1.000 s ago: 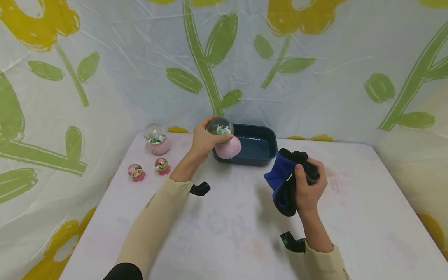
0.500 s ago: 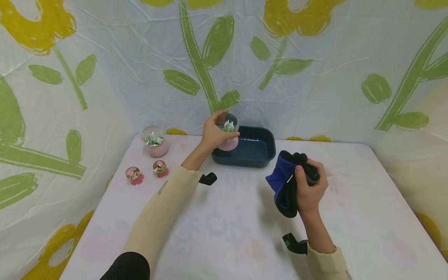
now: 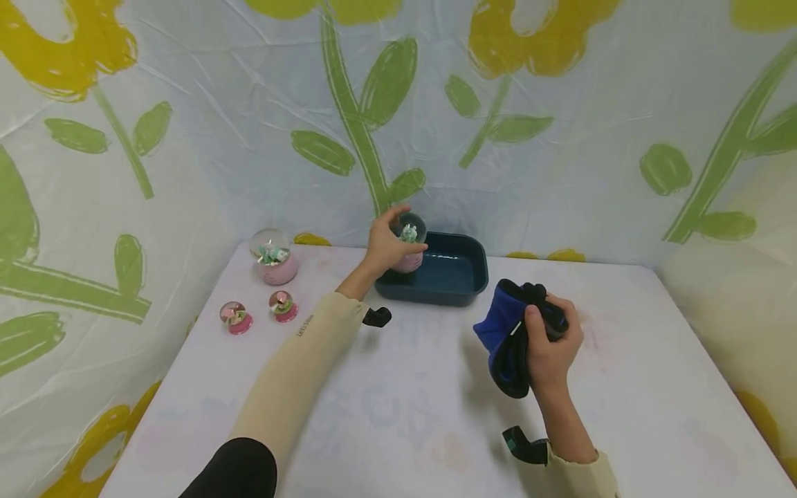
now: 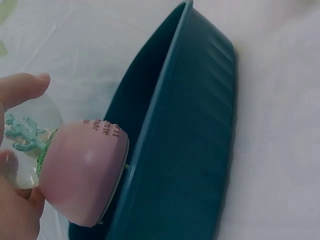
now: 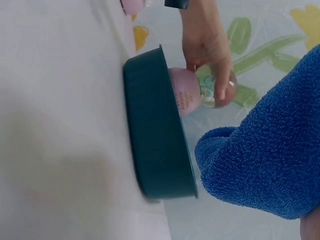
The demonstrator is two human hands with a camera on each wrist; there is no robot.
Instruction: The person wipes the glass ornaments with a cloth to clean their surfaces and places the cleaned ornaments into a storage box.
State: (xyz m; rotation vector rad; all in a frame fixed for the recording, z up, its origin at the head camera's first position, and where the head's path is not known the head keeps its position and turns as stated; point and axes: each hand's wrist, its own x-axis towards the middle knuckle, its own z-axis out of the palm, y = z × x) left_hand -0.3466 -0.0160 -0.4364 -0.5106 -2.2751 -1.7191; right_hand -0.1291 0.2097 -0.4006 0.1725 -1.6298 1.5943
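Note:
My left hand (image 3: 382,243) grips a snow globe (image 3: 409,263) by its clear dome, fingers and thumb on either side. Its pink base points down, at the left end of a dark teal rectangular tub (image 3: 429,296). In the left wrist view the pink base (image 4: 85,172) overlaps the near rim of the tub (image 4: 175,130), and turquoise figures show inside the dome. To the right, my right hand (image 3: 554,346) holds a bunched blue cloth (image 3: 501,315) with black edging above the table. Terry loops show on the cloth (image 5: 270,145) in the right wrist view.
On the left of the white table (image 3: 423,429) stands another large pink-based snow globe (image 3: 277,268). Two small globes, a left one (image 3: 235,319) and a right one (image 3: 283,308), sit in front of it. A flower-patterned sheet (image 3: 249,138) hangs behind the table.
My left hand has carried the snow globe slightly right, over the tub's left end, and turned it from tilted to nearly upright. My right hand still holds the cloth in about the same place.

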